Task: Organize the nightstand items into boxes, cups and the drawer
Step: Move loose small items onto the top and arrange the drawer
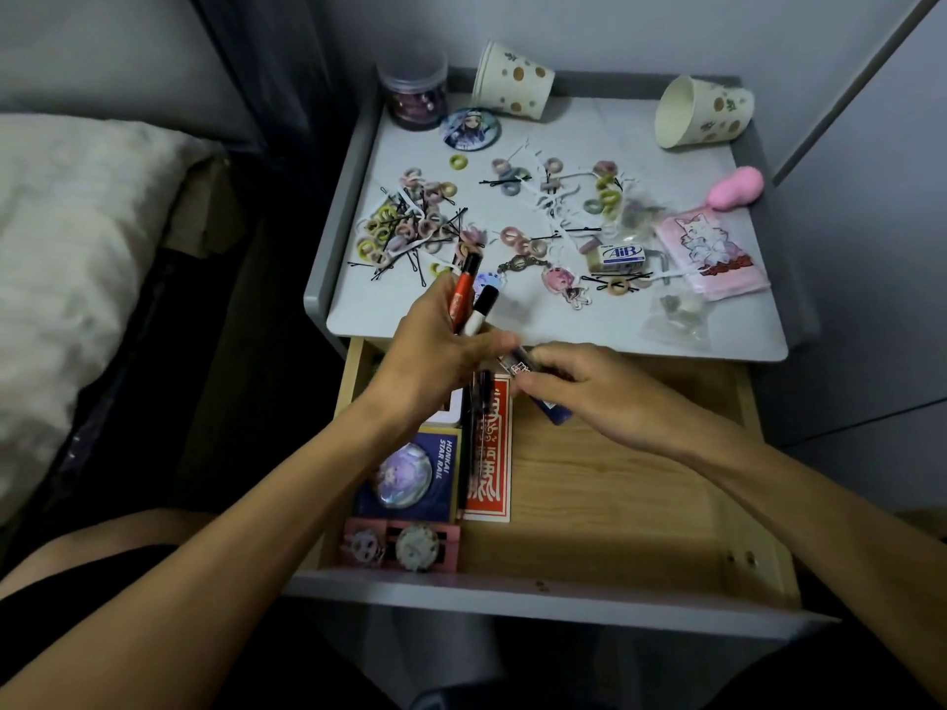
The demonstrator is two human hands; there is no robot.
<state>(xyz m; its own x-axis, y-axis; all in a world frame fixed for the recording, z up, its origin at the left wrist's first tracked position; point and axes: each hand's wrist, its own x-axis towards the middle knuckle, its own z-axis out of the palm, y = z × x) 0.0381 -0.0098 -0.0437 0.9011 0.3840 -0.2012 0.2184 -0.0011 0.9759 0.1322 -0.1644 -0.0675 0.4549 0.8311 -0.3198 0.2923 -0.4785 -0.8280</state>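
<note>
Left hand (pixel 435 348) grips markers (pixel 467 292); right hand (pixel 589 386) pinches case (pixel 518 365).

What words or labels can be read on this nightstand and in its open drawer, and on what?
"HONKAI STAR RAIL": dark blue flat box in the wooden drawer.
"AIR": white rectangular eraser on the grey nightstand top.
Unreadable, blurred or too small: white characters on the red card, red print on the pink cloth pouch, print on the red marker in the left hand, label on the small dark item in the right hand.
</note>
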